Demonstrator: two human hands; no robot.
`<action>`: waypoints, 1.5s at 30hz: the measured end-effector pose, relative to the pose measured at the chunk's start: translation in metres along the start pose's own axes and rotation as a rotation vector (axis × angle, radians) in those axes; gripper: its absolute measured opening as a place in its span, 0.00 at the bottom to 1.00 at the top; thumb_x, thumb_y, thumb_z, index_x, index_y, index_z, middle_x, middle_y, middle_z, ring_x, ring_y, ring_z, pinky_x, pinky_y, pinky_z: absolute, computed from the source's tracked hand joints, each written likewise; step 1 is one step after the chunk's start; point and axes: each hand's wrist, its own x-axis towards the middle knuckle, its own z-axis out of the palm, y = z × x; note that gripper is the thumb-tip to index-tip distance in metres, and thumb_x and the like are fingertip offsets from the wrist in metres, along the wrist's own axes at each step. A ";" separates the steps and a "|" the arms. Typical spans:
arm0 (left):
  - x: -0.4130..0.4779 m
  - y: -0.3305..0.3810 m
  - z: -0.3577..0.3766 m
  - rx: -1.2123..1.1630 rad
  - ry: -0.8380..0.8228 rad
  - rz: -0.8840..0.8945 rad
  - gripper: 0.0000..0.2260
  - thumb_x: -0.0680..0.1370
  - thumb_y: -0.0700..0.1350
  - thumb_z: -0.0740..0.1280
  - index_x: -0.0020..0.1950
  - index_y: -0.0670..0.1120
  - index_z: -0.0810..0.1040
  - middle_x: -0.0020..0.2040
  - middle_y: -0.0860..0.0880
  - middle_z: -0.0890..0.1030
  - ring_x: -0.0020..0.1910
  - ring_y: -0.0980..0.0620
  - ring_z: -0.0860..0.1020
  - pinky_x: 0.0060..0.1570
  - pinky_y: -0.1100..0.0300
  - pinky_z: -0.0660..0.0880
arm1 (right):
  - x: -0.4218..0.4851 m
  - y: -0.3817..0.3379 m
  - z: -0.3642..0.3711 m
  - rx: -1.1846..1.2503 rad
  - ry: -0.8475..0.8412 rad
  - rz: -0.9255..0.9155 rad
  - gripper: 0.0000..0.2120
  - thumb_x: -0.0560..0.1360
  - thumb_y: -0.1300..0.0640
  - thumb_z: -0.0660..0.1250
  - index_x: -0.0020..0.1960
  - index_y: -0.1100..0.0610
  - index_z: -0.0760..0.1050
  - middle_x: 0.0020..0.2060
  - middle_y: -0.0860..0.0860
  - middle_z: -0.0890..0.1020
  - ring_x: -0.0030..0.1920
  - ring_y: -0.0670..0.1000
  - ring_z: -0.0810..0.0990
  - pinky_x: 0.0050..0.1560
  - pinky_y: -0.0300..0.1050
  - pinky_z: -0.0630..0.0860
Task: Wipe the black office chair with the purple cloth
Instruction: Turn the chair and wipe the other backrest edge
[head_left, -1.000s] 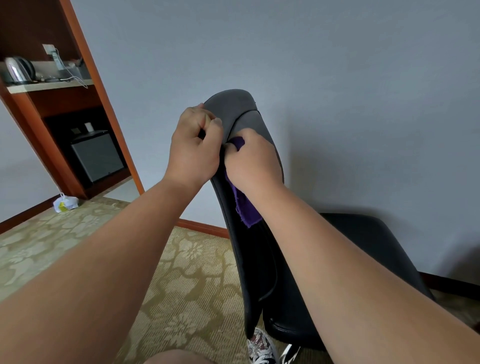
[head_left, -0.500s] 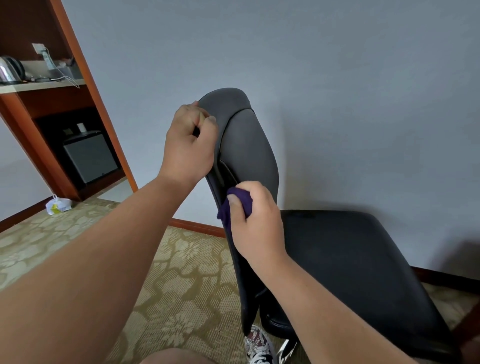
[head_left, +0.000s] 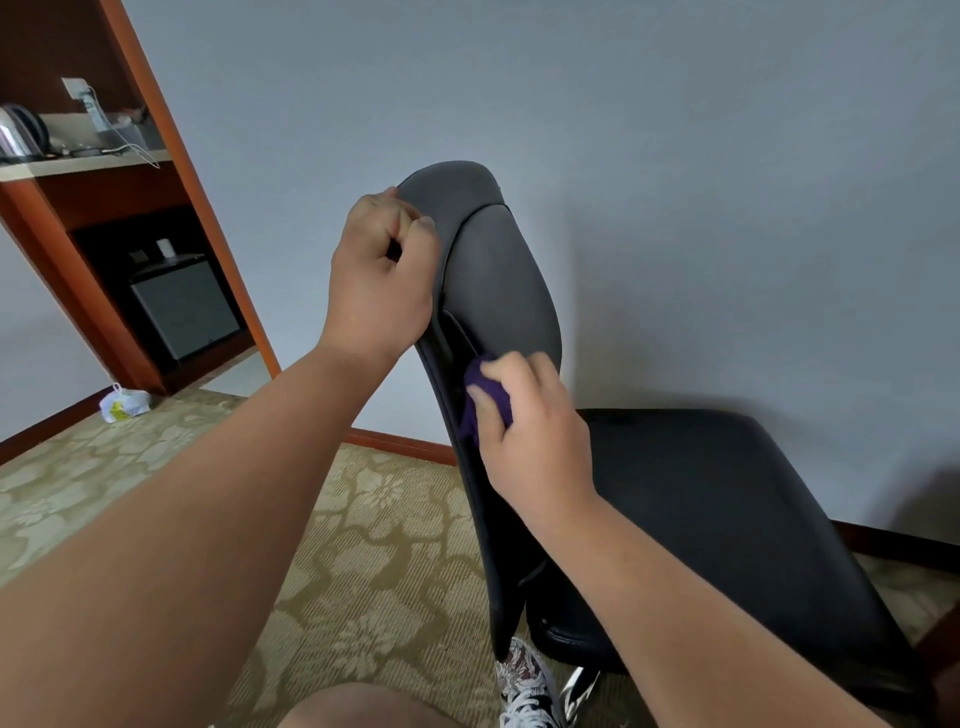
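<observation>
1. We see the black office chair (head_left: 501, 280) side-on in the middle of the scene. Its backrest (head_left: 467, 192) stands upright close to us and its seat (head_left: 701, 509) stretches away to the right, near the grey wall (head_left: 675, 156).
2. The left hand (head_left: 382, 280) grips the left edge of the backrest near its top, the fingers curled in and pressed together.
3. The right hand (head_left: 537, 441) holds the purple cloth (head_left: 491, 402) bunched into a wad, the fingers curled round it and lying close together.
4. We find the cloth pressed against the backrest's near edge about halfway down. It is below the left hand and apart from it, and a short tail of fabric hangs under the wad.
5. Blur softens the right fingertips, so we cannot tell whether any of them touch the chair itself.
6. At the far left stands a wooden cabinet (head_left: 171, 156) with a kettle (head_left: 21, 137) on its shelf and a dark box (head_left: 182, 306) in the lower recess.
7. A white plastic bag (head_left: 124, 405) lies on the patterned carpet (head_left: 363, 519) near the cabinet's foot.
8. A patterned shoe (head_left: 524, 686) shows at the near edge, just beside the bottom of the backrest.
</observation>
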 end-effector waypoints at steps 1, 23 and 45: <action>0.000 0.001 0.000 0.004 -0.001 0.000 0.14 0.81 0.40 0.61 0.37 0.37 0.65 0.46 0.46 0.74 0.50 0.66 0.73 0.53 0.76 0.67 | -0.010 0.007 0.000 -0.058 -0.013 -0.028 0.06 0.79 0.53 0.67 0.54 0.53 0.74 0.46 0.50 0.74 0.40 0.54 0.77 0.32 0.51 0.77; -0.006 0.006 0.001 0.005 -0.003 0.038 0.14 0.80 0.39 0.61 0.36 0.39 0.64 0.41 0.50 0.73 0.54 0.51 0.76 0.59 0.76 0.64 | 0.008 -0.017 -0.009 0.034 -0.021 0.132 0.08 0.78 0.53 0.68 0.52 0.53 0.70 0.47 0.47 0.74 0.42 0.52 0.77 0.35 0.50 0.77; -0.004 0.007 0.000 -0.006 -0.004 0.027 0.14 0.80 0.40 0.61 0.35 0.43 0.63 0.46 0.40 0.76 0.52 0.51 0.77 0.57 0.76 0.67 | 0.004 -0.028 -0.027 0.586 -0.176 0.542 0.12 0.72 0.59 0.70 0.50 0.43 0.80 0.48 0.43 0.81 0.51 0.47 0.80 0.54 0.50 0.78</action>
